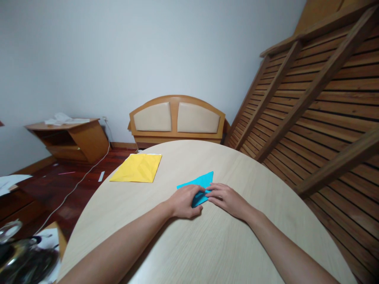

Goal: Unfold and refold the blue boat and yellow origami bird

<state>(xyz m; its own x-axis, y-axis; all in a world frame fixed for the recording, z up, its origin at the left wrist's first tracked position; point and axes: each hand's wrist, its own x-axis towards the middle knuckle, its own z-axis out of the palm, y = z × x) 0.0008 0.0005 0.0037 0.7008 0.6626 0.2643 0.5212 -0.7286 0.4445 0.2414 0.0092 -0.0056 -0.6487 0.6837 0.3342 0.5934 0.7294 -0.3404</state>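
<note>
In the head view, one folded sheet of cyan paper [206, 180] lies near the middle of one round wooden table [233, 252]. Two bare hands touch it: the left hand [186, 202] curls over its left part, thumb apart from the fingers; the right hand [227, 200] rests its fingertips at the right edge. Whether either pinches it, I cannot tell. Yellow paper [138, 167], count unclear, lies farther left. Beyond stands one headboard [174, 118] with two cream panels [198, 117].
</note>
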